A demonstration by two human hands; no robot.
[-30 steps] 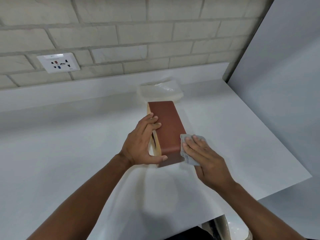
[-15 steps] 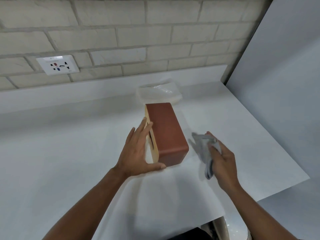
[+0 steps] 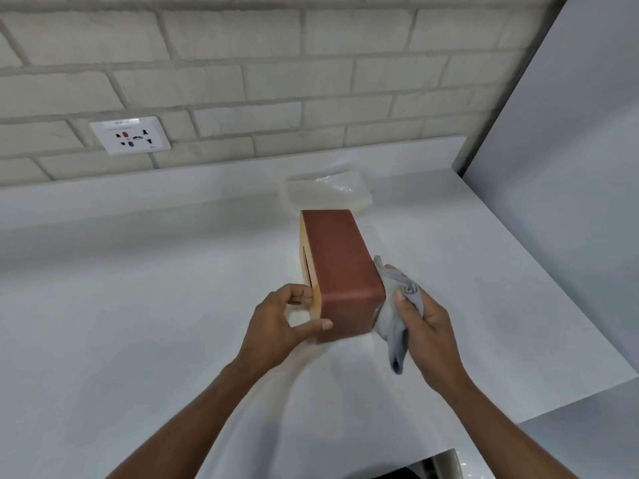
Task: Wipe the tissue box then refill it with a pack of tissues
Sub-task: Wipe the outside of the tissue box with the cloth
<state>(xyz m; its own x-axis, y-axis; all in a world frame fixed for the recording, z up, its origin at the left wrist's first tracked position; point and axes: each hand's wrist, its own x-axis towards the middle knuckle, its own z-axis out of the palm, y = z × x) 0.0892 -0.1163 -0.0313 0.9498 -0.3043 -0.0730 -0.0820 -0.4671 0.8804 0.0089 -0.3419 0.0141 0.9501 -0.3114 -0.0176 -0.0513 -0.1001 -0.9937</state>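
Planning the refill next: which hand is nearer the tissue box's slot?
Left. The left hand grips the tissue box at the near edge of its pale slotted face, close to the slot; the right hand, holding the grey cloth, is at the opposite side.

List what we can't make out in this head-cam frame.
Head view only:
- tissue box interior: slot faces left, nearly edge-on; contents unknown.
- box's right face: turned away, behind the grey cloth that the right hand grips.
- pack of tissues: near edge hidden by the box, wrapper washed out, print unreadable.
- wall socket lettering: too small.
- shiny object at bottom edge: cut off by the frame.
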